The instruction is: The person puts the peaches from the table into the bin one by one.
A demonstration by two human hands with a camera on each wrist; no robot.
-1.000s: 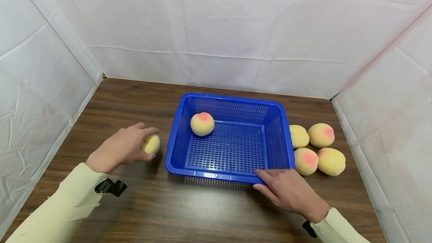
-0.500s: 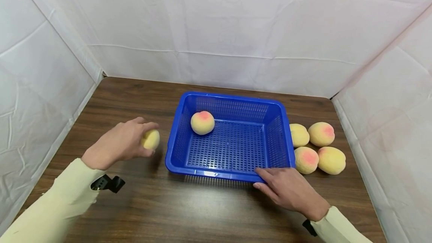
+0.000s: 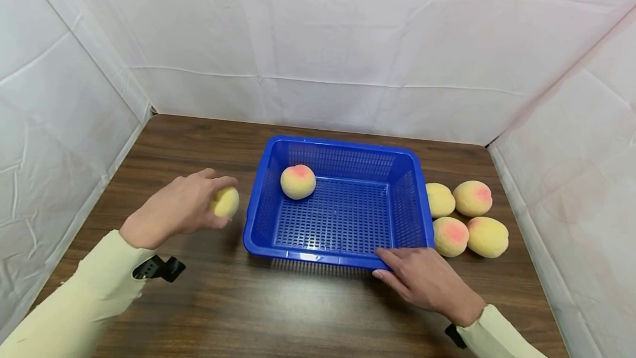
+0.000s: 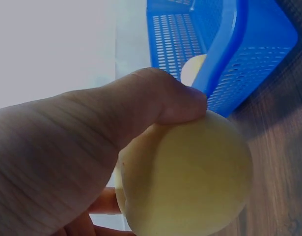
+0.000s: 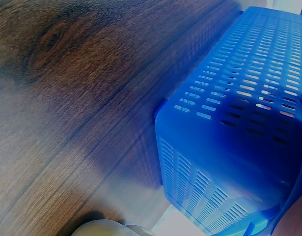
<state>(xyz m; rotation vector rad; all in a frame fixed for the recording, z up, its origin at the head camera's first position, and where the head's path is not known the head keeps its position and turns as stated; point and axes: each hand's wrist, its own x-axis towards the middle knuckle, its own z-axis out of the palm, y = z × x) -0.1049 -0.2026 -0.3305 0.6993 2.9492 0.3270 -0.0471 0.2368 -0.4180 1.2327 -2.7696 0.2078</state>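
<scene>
My left hand (image 3: 181, 203) grips a yellow peach (image 3: 226, 202) left of the basket, thumb on one side and fingers on the other. Close up in the left wrist view, the thumb presses on that peach (image 4: 190, 172), and the fingers are mostly hidden behind it. A blue plastic basket (image 3: 338, 261) with slotted walls stands mid-table. Inside, near its back left corner, lies a peach (image 3: 298, 182) with a pink top. My right hand (image 3: 424, 280) holds the basket's near right rim, its thumb outside and fingers over the edge.
Several peaches (image 3: 481, 199) sit clustered on the wooden table (image 3: 308, 314), close against the basket's right side. White sheeting (image 3: 328, 43) walls in the back and both sides. A black strap (image 3: 159, 268) sticks out from the left sleeve.
My left hand has shifted slightly away from me and to the right, carrying the peach. The right hand and the basket hold still.
</scene>
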